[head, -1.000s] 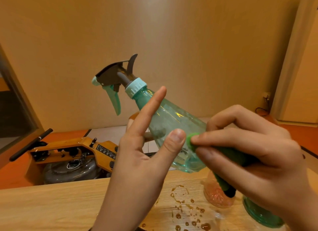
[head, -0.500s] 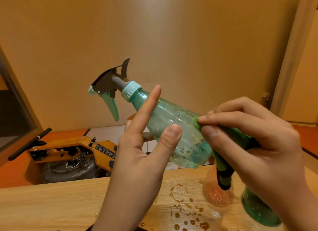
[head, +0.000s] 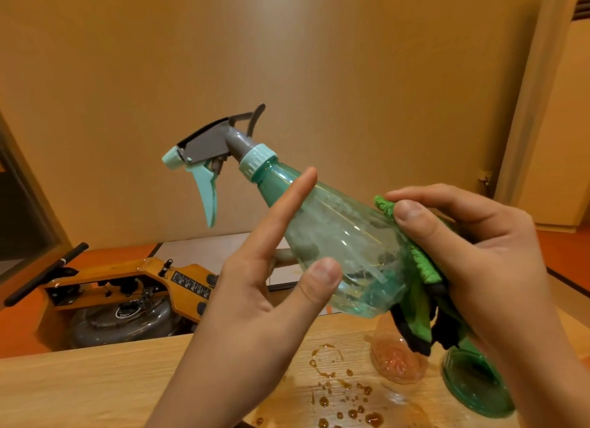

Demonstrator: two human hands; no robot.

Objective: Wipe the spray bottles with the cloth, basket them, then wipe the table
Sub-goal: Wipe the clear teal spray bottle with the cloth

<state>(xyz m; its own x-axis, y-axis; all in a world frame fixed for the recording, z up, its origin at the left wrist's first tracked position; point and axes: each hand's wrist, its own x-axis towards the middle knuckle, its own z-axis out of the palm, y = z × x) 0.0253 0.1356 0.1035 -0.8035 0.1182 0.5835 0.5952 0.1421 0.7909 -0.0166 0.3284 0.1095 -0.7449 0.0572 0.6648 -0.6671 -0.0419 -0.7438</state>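
A translucent teal spray bottle (head: pixel 344 236) with a grey and mint trigger head is held tilted in the air, nozzle pointing left. My left hand (head: pixel 255 300) grips its body: the thumb presses the near side, the index finger lies straight along the shoulder, and the other fingers are hidden behind. My right hand (head: pixel 479 261) pinches a green cloth (head: pixel 421 264) with a dark edge against the bottle's upper right side near its base. The cloth's loose end hangs down below the bottle.
Below lies a wooden table (head: pixel 95 379) with brownish liquid drops (head: pixel 335 392) spilled on it. An orange translucent bottle (head: pixel 396 360) and a green bottle (head: pixel 475 386) stand on it under my right hand. An orange machine (head: pixel 127 284) sits on the floor beyond the table's far edge.
My right hand slid the cloth from the bottle's near lower side up and to the right around its base. The bottle turned slightly in my left hand.
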